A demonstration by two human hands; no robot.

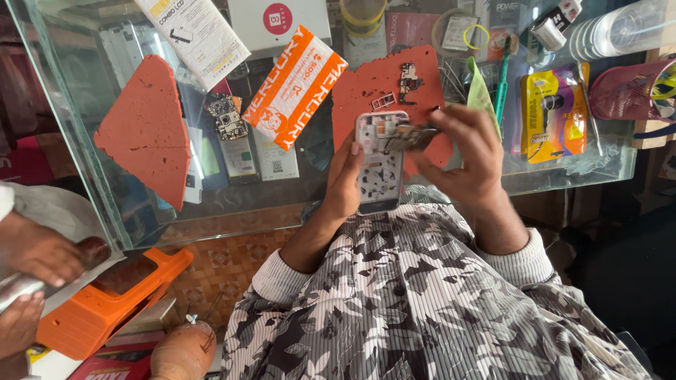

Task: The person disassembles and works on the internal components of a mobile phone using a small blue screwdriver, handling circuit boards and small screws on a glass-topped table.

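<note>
Gripping opened phone (380, 165) upright, long axis toward counter: left hand (343, 184); right hand (470, 156) pinches its top.

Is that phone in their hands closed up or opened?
Opened: the phone in the left hand shows bare inner parts, its back cover off.

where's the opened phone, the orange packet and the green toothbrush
opened phone (380, 165), head view, middle of its exposed back
orange packet (294, 88), head view, centre of its printed face
green toothbrush (501, 91), head view, along its handle
</note>
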